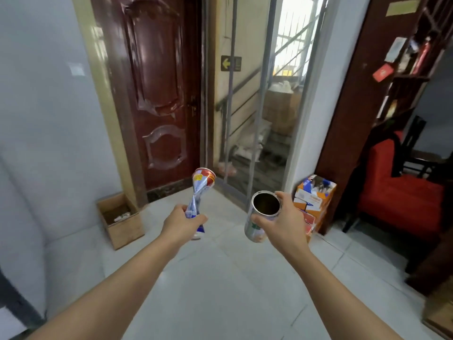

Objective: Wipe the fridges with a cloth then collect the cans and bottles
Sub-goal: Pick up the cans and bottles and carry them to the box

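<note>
My left hand [182, 223] grips a crushed, twisted can [201, 186] with blue, silver and red print, its top end pointing up and away from me. My right hand [282, 223] holds an opened tin can [263, 209] by its side, its lidless mouth tilted toward me and its inside dark. Both arms are stretched out in front of me over a pale tiled floor. No fridge, cloth or bottle is in view.
A small open cardboard box [121, 220] stands against the left wall. An orange carton [315, 200] stuffed with packaging sits by the white pillar. Ahead are a dark red door [157, 94] and a glass door to a stairwell. A red armchair [402, 192] stands at right.
</note>
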{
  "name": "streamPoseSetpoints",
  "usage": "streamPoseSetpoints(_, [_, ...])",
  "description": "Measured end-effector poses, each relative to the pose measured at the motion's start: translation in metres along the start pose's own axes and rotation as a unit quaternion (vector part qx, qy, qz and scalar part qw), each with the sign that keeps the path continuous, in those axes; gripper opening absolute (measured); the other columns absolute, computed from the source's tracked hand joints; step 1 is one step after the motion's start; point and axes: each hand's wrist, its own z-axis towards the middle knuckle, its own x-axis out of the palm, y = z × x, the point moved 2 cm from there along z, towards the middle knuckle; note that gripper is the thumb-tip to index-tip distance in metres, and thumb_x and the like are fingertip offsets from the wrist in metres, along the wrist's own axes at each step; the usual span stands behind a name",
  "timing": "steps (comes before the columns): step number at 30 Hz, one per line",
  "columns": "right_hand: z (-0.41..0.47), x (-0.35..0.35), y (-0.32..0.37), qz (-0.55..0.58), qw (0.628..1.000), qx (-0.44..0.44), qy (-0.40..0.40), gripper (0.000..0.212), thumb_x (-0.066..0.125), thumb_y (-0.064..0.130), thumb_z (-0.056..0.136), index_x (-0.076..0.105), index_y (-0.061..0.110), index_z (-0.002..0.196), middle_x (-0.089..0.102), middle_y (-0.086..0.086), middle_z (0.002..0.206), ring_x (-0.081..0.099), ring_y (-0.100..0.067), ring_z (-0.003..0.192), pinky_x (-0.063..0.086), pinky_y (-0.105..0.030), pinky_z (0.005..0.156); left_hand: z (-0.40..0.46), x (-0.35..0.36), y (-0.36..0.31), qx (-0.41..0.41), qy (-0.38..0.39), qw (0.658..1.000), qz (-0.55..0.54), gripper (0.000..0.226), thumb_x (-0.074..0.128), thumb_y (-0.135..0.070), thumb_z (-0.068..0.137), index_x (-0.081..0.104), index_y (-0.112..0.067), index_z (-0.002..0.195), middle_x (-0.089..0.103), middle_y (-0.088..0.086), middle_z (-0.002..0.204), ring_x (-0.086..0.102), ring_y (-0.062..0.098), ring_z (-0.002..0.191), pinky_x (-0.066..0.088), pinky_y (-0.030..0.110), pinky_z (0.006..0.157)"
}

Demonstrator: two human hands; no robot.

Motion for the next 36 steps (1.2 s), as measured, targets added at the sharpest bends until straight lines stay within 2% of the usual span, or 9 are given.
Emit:
streamPoseSetpoints(7, [0.148, 0.036, -0.028, 0.019, 0.998, -0.034, 0.058, 0.073, 0.083, 0.033, 0.066, 0.044, 0.022, 0.126, 0.060, 0.005, 0.115, 0.054, -0.012, 0.100, 0.046, -0.027, 0.077, 0.101, 0.042, -0.029, -0.045, -0.052, 0.997, 0.030, 0.039, 0.067, -0.029, 0.083, 0.035, -0.023, 0.105, 0.052, -0.001, 0.096, 0.055, 0.011, 0.075, 0.040, 0.017, 0.047])
streamPoseSetpoints(10, [0.207, 0.063, -0.037, 0.024, 0.996, -0.039, 0.074, 0.072, 0.083, 0.034, 0.065, 0.044, 0.024, 0.125, 0.060, 0.004, 0.115, 0.055, -0.014, 0.101, 0.049, -0.030, 0.080, 0.156, 0.056, -0.037, -0.053, -0.070, 0.995, 0.040, 0.039, 0.067, -0.031, 0.082, 0.036, -0.022, 0.105, 0.053, 0.001, 0.099, 0.054, 0.012, 0.076, 0.039, 0.018, 0.048])
streamPoseSetpoints(14, [0.288, 0.103, -0.046, 0.026, 0.996, -0.045, 0.077, 0.075, 0.083, 0.034, 0.064, 0.043, 0.024, 0.127, 0.060, 0.005, 0.116, 0.057, -0.016, 0.103, 0.053, -0.037, 0.085, 0.244, 0.069, -0.047, -0.046, -0.079, 0.995, 0.028, 0.038, 0.067, -0.031, 0.081, 0.040, -0.022, 0.106, 0.053, -0.004, 0.090, 0.056, 0.010, 0.075, 0.039, 0.015, 0.044])
streamPoseSetpoints(19, [0.393, 0.143, -0.049, 0.014, 0.995, -0.056, 0.076, 0.076, 0.083, 0.035, 0.064, 0.044, 0.023, 0.127, 0.061, 0.005, 0.115, 0.056, -0.013, 0.099, 0.049, -0.027, 0.076, 0.356, 0.072, -0.070, -0.039, -0.099, 0.994, 0.028, 0.038, 0.067, -0.034, 0.082, 0.040, -0.022, 0.106, 0.052, -0.008, 0.084, 0.056, 0.008, 0.074, 0.039, 0.017, 0.047])
streamPoseSetpoints(24, [0.485, 0.185, -0.049, 0.024, 0.995, -0.054, 0.085, 0.079, 0.084, 0.035, 0.065, 0.041, 0.024, 0.131, 0.059, 0.004, 0.121, 0.057, -0.017, 0.107, 0.054, -0.036, 0.084, 0.448, 0.082, -0.093, -0.041, -0.111, 0.992, 0.048, 0.038, 0.067, -0.036, 0.081, 0.041, -0.020, 0.105, 0.056, -0.003, 0.089, 0.057, 0.009, 0.074, 0.039, 0.019, 0.050])
streamPoseSetpoints(29, [0.577, 0.251, -0.049, 0.021, 0.991, -0.074, 0.105, 0.080, 0.083, 0.036, 0.066, 0.041, 0.023, 0.132, 0.058, 0.003, 0.123, 0.056, -0.018, 0.110, 0.053, -0.037, 0.087, 0.535, 0.087, -0.099, -0.044, -0.144, 0.988, 0.032, 0.035, 0.069, -0.034, 0.079, 0.045, -0.021, 0.100, 0.059, -0.003, 0.087, 0.060, 0.010, 0.074, 0.043, 0.022, 0.053])
streamPoseSetpoints(32, [0.640, 0.300, -0.049, 0.028, 0.987, -0.090, 0.132, 0.081, 0.083, 0.038, 0.065, 0.040, 0.023, 0.132, 0.058, 0.002, 0.124, 0.056, -0.020, 0.111, 0.053, -0.039, 0.088, 0.592, 0.083, -0.100, -0.060, -0.178, 0.982, 0.024, 0.035, 0.070, -0.033, 0.078, 0.048, -0.020, 0.102, 0.062, 0.002, 0.093, 0.063, 0.018, 0.081, 0.053, 0.033, 0.070])
streamPoseSetpoints(34, [0.682, 0.334, -0.047, 0.029, 0.983, -0.099, 0.153, 0.082, 0.083, 0.038, 0.065, 0.039, 0.024, 0.133, 0.058, 0.002, 0.126, 0.057, -0.020, 0.111, 0.053, -0.039, 0.088, 0.629, 0.076, -0.104, -0.077, -0.206, 0.975, 0.013, 0.037, 0.070, -0.033, 0.079, 0.050, -0.017, 0.106, 0.064, 0.007, 0.099, 0.064, 0.024, 0.087, 0.053, 0.041, 0.083])
streamPoseSetpoints(36, [0.724, 0.368, -0.042, 0.029, 0.978, -0.110, 0.174, 0.083, 0.084, 0.039, 0.065, 0.039, 0.025, 0.133, 0.058, 0.003, 0.126, 0.057, -0.020, 0.111, 0.054, -0.038, 0.087, 0.662, 0.070, -0.109, -0.088, -0.239, 0.967, 0.001, 0.039, 0.069, -0.032, 0.080, 0.051, -0.015, 0.109, 0.064, 0.008, 0.099, 0.063, 0.025, 0.087, 0.053, 0.042, 0.082])
